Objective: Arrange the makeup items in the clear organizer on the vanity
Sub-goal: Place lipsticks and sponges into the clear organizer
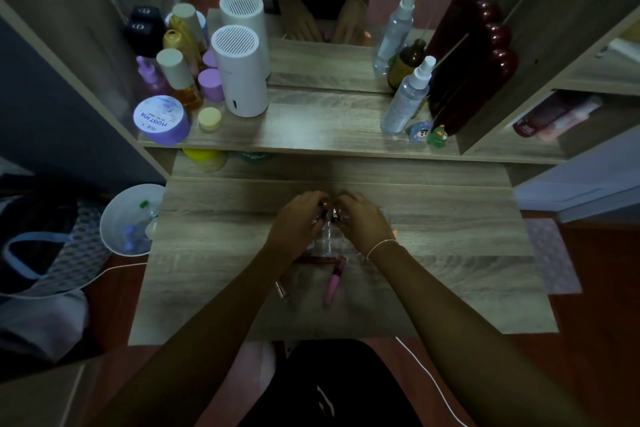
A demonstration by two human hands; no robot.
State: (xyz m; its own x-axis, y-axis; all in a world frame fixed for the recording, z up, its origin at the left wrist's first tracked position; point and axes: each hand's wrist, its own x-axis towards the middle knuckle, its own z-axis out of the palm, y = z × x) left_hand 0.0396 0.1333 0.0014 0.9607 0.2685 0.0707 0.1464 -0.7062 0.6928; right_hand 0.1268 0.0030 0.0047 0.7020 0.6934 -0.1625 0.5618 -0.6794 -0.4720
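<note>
The clear organizer (330, 236) stands on the wooden vanity top (214, 253), mostly covered by my hands. My left hand (299, 222) and my right hand (362, 222) meet over its far end, fingers curled around a small dark, shiny makeup item (333, 213); which hand grips it I cannot tell. A pink tube (333, 279) lies just in front of the organizer. Beside it a dark red tube (317, 259) lies crosswise, and a small silver-tipped stick (282, 289) rests near my left forearm.
A raised shelf (311, 135) behind carries a purple jar (161, 120), amber bottles, a white cylinder (240, 71), spray bottles (407, 99) and small figurines. A mirror stands at the back. A white bin (128, 218) sits left of the vanity; a white cable (433, 381) trails at the front edge.
</note>
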